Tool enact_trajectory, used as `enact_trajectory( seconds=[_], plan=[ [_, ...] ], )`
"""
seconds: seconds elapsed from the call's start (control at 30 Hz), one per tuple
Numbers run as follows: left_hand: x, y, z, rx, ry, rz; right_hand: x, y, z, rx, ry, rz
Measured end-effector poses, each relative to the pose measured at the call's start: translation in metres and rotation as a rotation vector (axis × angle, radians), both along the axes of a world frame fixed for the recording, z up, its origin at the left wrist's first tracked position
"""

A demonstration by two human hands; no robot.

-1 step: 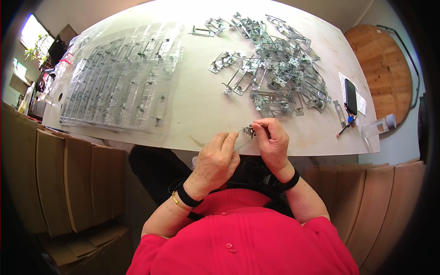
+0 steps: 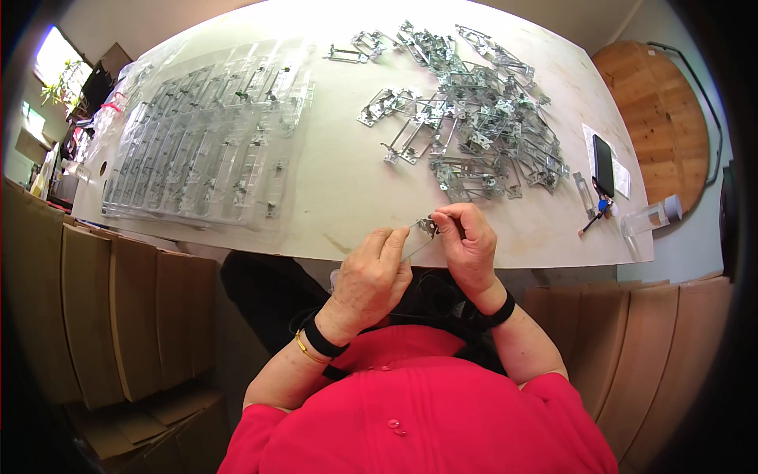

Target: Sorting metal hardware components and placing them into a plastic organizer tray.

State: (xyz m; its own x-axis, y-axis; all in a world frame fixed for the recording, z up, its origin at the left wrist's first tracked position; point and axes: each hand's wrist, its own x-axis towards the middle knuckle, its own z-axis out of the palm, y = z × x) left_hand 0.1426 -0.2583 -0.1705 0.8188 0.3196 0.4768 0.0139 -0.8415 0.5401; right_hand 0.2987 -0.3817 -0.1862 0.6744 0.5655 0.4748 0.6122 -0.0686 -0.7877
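A small metal bracket assembly (image 2: 428, 227) with thin rods is held between my two hands, over the table's near edge. My left hand (image 2: 371, 272) has its fingers closed around the rod end. The thumb and index finger of my right hand (image 2: 471, 246) pinch the plate end, and they partly hide it. Beyond my hands lies a loose pile of similar metal bracket assemblies (image 2: 485, 130), tangled together. A few more bracket assemblies (image 2: 347, 55) lie apart at the pile's far left.
Clear plastic trays (image 2: 197, 150) holding rows of bracket assemblies cover the table's left side. At right are a black phone (image 2: 603, 166) on paper, a small tool with blue and red parts (image 2: 605, 207) and a clear bottle (image 2: 651, 218). Cardboard sheets (image 2: 87, 308) stand below the table.
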Motion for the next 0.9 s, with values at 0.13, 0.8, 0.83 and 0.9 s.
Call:
enact_trajectory(
  seconds=[0.13,0.8,0.83,0.9],
  plan=[
    [0.0004,-0.0012,0.0046,0.01,0.011,-0.01,0.0004,-0.0007,0.0,-0.005,0.003,-0.006],
    [0.0014,0.0025,0.0008,-0.004,-0.016,0.085,0.0003,-0.0024,-0.0048,0.062,0.039,-0.1],
    [0.0014,0.004,0.0002,-0.005,-0.016,0.084,0.0008,-0.0023,-0.0046,0.062,0.039,-0.101],
    [0.0015,0.007,-0.0015,0.019,-0.028,0.111,0.0017,-0.0013,-0.003,0.034,0.027,-0.046]
  ],
)
